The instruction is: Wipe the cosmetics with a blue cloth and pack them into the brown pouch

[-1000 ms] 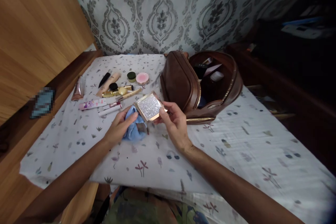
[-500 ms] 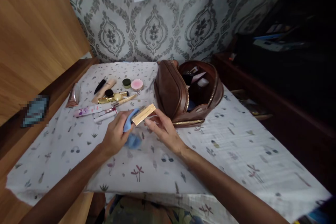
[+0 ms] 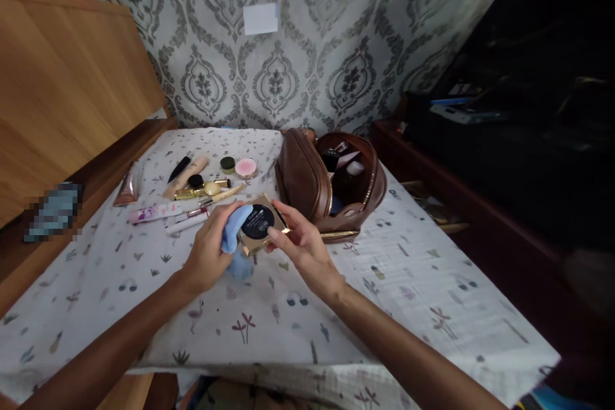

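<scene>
Scanning from the left, we had a row of makeup tubes [image 3: 163,211] lying on the patterned tablecloth [image 3: 408,282], with a little green pot [image 3: 227,163] and a pink compact [image 3: 245,168] just behind them. Our left hand [image 3: 204,259] was bunched around a blue cloth [image 3: 234,236], pressing it against the square gold compact [image 3: 260,224], which sat mid-table just above the surface. Our right hand [image 3: 300,250] pinched that compact from the other side, fingers closed on it. The brown bag [image 3: 307,179] sat unzipped right behind.
</scene>
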The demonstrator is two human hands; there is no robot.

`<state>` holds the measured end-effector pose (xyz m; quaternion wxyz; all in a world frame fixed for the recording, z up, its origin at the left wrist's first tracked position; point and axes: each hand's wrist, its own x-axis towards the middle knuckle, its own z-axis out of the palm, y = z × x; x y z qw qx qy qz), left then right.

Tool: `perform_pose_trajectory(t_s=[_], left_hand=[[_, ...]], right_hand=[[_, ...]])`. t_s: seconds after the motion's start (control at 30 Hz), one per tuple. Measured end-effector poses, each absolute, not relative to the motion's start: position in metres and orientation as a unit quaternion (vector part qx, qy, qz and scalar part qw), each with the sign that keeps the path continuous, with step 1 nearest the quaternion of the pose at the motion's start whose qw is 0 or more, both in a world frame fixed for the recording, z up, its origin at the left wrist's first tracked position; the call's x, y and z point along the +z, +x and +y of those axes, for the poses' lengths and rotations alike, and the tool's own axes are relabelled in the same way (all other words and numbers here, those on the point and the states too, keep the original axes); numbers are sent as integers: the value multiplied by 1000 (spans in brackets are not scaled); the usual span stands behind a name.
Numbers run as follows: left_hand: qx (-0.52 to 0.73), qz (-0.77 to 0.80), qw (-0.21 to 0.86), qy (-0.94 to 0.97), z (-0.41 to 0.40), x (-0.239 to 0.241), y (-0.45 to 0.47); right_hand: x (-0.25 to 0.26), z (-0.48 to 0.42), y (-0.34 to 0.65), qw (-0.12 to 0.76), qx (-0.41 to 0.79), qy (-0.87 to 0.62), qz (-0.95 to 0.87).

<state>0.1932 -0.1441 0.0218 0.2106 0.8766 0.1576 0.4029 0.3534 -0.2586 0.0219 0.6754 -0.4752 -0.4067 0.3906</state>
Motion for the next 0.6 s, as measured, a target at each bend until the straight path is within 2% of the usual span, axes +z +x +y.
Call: perform_pose_trajectory(t_s=[0.27,0.6], left_hand=[[319,215,499,776,-145,43,201],[264,181,613,723,-152,50,216]], right_hand=[[27,-276,368,679,355,-470,-438],[54,-306,386,662,309,-487,-479]])
